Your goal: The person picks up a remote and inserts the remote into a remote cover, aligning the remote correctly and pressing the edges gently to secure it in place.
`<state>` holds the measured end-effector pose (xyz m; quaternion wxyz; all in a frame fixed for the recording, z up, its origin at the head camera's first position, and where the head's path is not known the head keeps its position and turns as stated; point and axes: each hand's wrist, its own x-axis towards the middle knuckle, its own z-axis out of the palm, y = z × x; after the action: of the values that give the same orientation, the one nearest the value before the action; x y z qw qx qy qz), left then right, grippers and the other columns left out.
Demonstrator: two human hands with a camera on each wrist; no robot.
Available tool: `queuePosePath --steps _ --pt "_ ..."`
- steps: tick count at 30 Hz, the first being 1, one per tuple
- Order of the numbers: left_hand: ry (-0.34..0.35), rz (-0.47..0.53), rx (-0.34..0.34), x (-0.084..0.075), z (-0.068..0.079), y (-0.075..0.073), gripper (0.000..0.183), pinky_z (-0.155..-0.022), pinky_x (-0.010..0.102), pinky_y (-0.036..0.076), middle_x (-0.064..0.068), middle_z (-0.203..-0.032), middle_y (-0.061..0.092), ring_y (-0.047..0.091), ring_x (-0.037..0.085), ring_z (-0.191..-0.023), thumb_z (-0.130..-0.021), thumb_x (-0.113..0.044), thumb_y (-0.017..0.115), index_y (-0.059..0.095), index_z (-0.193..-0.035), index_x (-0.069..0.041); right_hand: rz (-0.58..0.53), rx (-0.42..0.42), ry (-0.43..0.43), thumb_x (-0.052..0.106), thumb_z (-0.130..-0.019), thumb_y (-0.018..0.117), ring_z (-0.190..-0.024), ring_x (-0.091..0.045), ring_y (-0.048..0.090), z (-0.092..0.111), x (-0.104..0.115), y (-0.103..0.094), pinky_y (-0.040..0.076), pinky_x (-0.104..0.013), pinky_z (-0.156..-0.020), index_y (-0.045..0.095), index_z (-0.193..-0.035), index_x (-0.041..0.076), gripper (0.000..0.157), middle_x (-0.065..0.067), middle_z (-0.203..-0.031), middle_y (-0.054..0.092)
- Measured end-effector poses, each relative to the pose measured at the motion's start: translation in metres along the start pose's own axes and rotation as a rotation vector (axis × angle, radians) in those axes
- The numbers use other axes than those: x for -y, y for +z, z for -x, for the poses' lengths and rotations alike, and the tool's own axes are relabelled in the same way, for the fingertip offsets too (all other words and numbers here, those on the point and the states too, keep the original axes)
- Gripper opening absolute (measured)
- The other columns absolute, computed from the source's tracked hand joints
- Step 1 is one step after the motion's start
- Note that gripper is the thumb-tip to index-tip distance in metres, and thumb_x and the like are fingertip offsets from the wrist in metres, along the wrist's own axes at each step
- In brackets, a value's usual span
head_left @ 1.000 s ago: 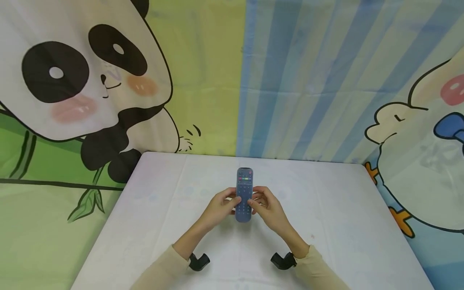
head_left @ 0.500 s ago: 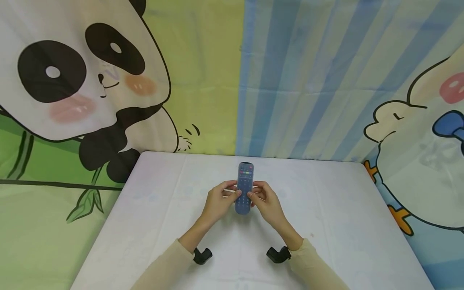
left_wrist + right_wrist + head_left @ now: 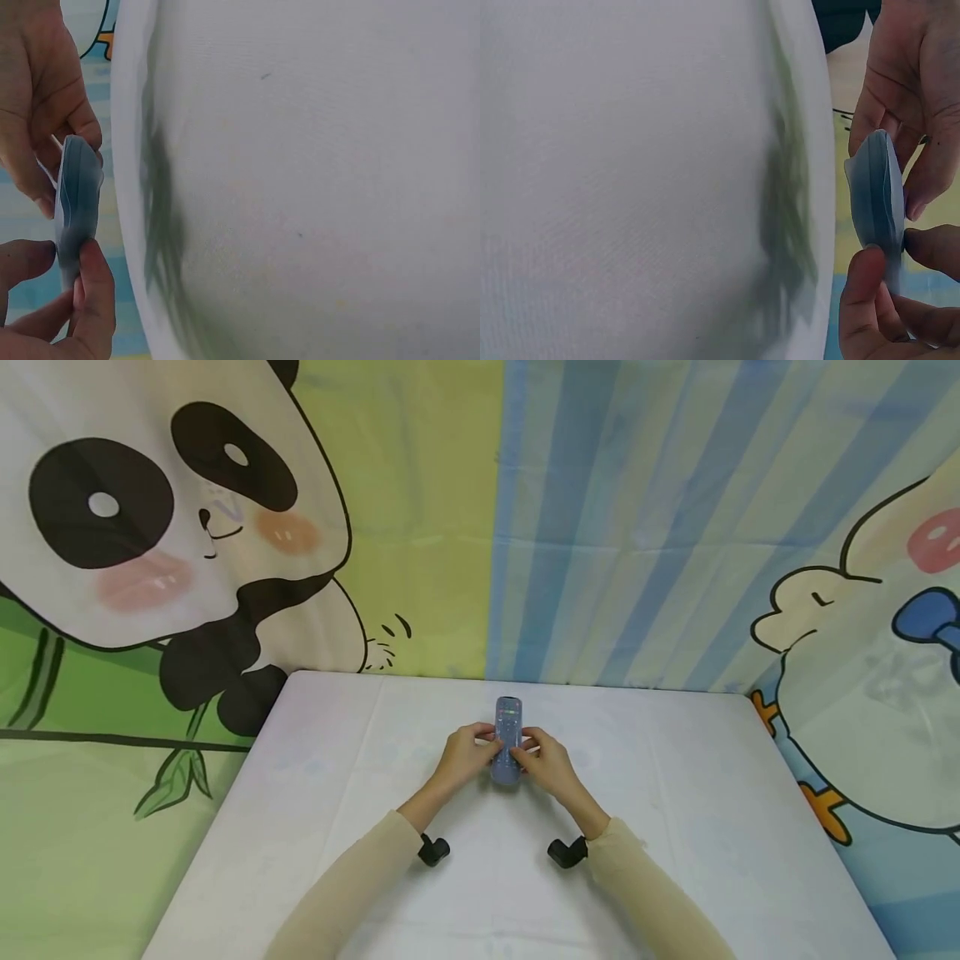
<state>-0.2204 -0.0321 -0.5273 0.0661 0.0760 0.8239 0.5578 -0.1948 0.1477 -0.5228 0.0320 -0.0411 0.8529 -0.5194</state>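
Observation:
A blue-grey remote control [image 3: 507,735] with rows of small buttons is held upright between both hands, its button face toward the head camera. My left hand [image 3: 465,755] pinches its left edge, thumb on the front and fingers behind. On the opposite edge my right hand [image 3: 547,763] pinches it the same way. Both wrist views show the remote [image 3: 79,195] edge-on, with a pale, translucent layer along its side. Its shadow falls on the white tabletop. The fingers hide parts of its edges and back.
A white cloth covers the table [image 3: 360,843]. Behind it hangs a printed curtain [image 3: 420,518] with a panda, stripes and a white cartoon animal. A black device [image 3: 434,851] sits at the left wrist and another black device [image 3: 567,853] at the right.
Both hands have moved forward toward the table's far edge with the remote between them. The remote looks smaller and its face now catches more light. The grip stays alike.

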Motion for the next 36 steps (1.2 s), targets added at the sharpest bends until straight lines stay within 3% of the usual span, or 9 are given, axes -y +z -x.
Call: queuePosePath --steps 5,10,17,36 --pt "-0.057 -0.038 0.044 0.009 -0.007 0.001 0.035 -0.063 0.028 0.057 0.01 -0.104 0.069 0.07 0.015 -0.077 -0.092 -0.013 0.071 0.066 -0.122 0.004 0.011 0.029 0.073 0.01 -0.095 0.068 -0.075 -0.018 0.068 -0.007 -0.01 0.005 0.058 -0.032 -0.063 0.057 -0.132 -0.005 0.041 -0.014 -0.101 0.064" --pt "-0.095 -0.051 0.056 0.016 -0.009 0.002 0.035 -0.062 0.027 0.057 0.011 -0.101 0.07 0.069 0.016 -0.081 -0.091 -0.013 0.073 0.066 -0.121 0.005 0.076 0.06 0.067 0.011 -0.096 0.067 -0.071 -0.017 0.067 -0.011 -0.017 0.009 0.056 -0.031 -0.06 0.056 -0.129 -0.012 0.041 -0.015 -0.1 0.065" --pt "-0.131 -0.045 0.075 0.021 -0.009 0.003 0.034 -0.062 0.026 0.058 0.013 -0.101 0.07 0.07 0.018 -0.08 -0.092 -0.01 0.073 0.066 -0.12 0.006 0.129 0.071 0.081 0.011 -0.095 0.068 -0.065 -0.014 0.066 -0.011 -0.017 0.013 0.054 -0.028 -0.058 0.057 -0.127 -0.012 0.041 -0.011 -0.095 0.067" --pt "-0.109 -0.088 0.09 0.025 -0.009 0.006 0.031 -0.06 0.025 0.057 0.011 -0.096 0.069 0.069 0.015 -0.072 -0.094 -0.01 0.071 0.065 -0.118 0.008 0.161 0.056 0.099 0.014 -0.095 0.07 -0.063 -0.014 0.066 -0.013 -0.021 0.014 0.053 -0.029 -0.057 0.058 -0.127 -0.009 0.041 -0.012 -0.097 0.069"
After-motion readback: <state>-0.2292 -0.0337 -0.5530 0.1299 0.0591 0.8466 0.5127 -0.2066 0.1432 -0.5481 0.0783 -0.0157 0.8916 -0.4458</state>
